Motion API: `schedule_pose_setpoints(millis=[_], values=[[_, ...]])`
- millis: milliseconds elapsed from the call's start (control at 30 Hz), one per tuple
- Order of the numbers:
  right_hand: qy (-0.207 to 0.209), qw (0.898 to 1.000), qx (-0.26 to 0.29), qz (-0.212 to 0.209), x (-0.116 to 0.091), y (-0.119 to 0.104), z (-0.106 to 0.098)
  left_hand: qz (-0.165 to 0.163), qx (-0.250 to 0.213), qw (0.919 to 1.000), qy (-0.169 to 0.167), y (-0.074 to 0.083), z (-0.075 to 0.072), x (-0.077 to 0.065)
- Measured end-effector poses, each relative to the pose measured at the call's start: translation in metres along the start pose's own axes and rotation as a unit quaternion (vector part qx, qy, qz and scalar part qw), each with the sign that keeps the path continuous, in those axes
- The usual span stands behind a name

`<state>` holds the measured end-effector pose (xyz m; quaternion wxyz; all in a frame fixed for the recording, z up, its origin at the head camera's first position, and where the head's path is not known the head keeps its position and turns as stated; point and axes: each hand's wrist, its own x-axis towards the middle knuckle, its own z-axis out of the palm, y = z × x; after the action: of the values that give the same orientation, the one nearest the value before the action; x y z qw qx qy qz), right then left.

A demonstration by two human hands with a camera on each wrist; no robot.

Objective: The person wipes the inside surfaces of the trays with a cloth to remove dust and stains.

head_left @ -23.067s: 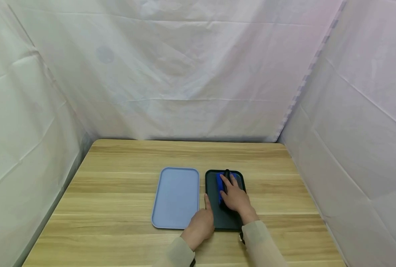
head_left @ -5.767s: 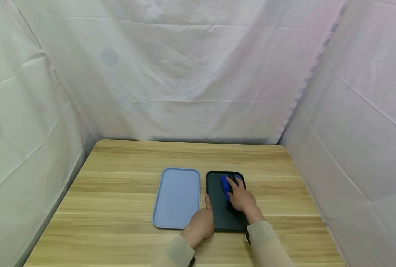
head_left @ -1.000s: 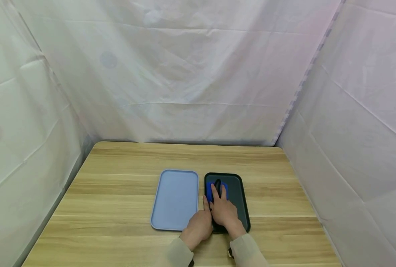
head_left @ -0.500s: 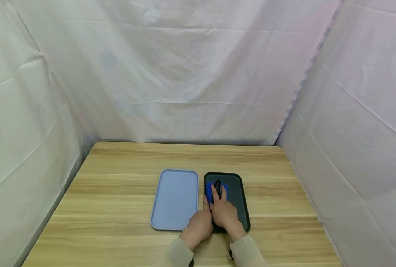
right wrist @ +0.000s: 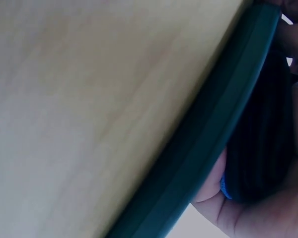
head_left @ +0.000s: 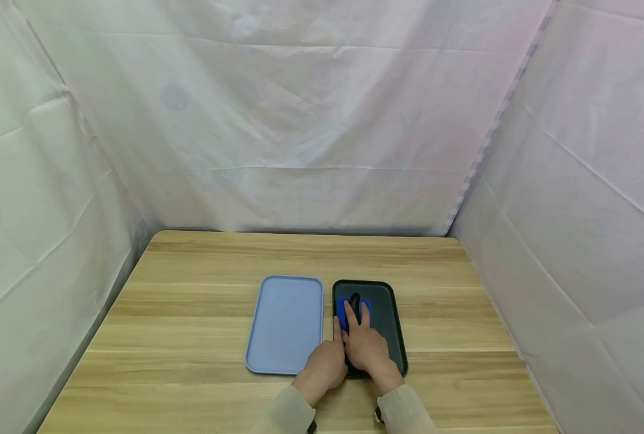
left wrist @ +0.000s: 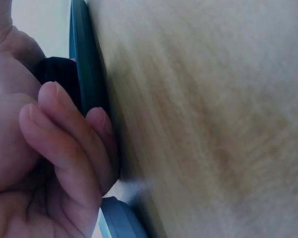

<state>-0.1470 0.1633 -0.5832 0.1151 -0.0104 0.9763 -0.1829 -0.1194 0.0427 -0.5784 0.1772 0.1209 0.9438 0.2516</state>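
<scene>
A dark green tray lies on the table. On its left half sits a blue flat-based piece with a black handle on top, like a scrub brush; its underside is hidden. My right hand holds it from above, with two fingers stretched along either side of the handle and the palm covering its near part. My left hand lays its straight index finger on the tray's left rim. Its other fingers curl beside the tray's edge in the left wrist view, holding nothing visible. Both hands touch or nearly touch.
A light blue tray lies left of the dark one, a narrow gap apart. The wooden table is bounded by white sheets at the back and both sides.
Several seconds ago the blue piece was at the dark tray's upper right; my right hand has brought it to the left side. Over the last second it hardly moves. My left hand stays put.
</scene>
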Motion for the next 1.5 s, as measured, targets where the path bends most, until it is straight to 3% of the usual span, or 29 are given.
schedule_pose_setpoints(millis=[467,1033,1500], values=[[-0.002,0.999,0.021,-0.031,0.000,0.018,-0.004,-0.013,0.006,0.9999,-0.006,0.003,-0.003,0.001],[-0.004,0.999,0.025,-0.024,-0.004,0.030,-0.009,-0.018,0.028,0.9994,-0.009,0.004,-0.003,0.001],[0.008,0.999,0.023,-0.032,-0.009,0.040,-0.012,-0.022,0.008,0.9997,-0.007,0.005,-0.003,0.000]])
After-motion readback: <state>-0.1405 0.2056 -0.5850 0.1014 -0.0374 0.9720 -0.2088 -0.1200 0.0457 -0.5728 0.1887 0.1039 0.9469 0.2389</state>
